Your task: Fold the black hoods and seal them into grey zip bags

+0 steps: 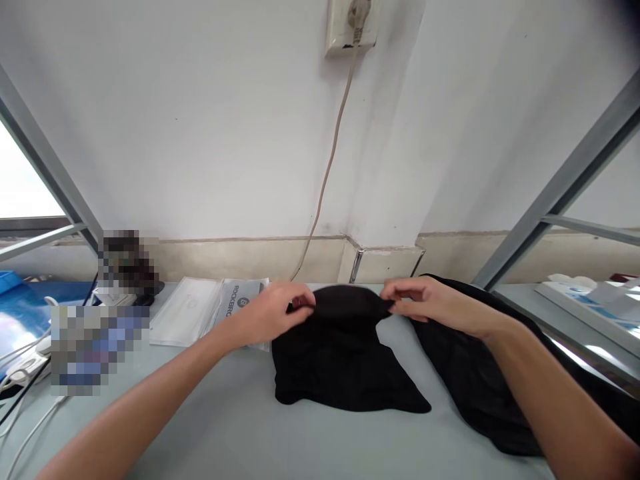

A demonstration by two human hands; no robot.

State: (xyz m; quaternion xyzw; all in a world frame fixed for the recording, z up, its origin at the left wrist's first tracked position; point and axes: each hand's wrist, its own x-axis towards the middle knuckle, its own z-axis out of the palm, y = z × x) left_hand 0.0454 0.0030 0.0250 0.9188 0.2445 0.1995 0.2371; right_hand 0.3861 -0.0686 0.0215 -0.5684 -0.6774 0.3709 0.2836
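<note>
A thin black cloth piece [340, 367], shaped like a balaclava with a flared lower edge, lies on the grey table in front of me. My left hand [275, 310] pinches its upper left corner between thumb and fingers. At the upper right corner, my right hand [435, 303] grips the edge the same way. Between both hands the top edge is lifted and stretched into a shallow arch. A larger heap of black fabric [470, 393] lies under my right forearm, partly hidden by it.
Left of the cloth lie grey printed packages [235, 300] and clear plastic sleeves [185, 310]. White cables [30, 373] run along the left table side. A plugged-in cord [333, 153] hangs down the wall. Metal frame posts [560, 180] flank the table; a white tray [590, 310] sits right.
</note>
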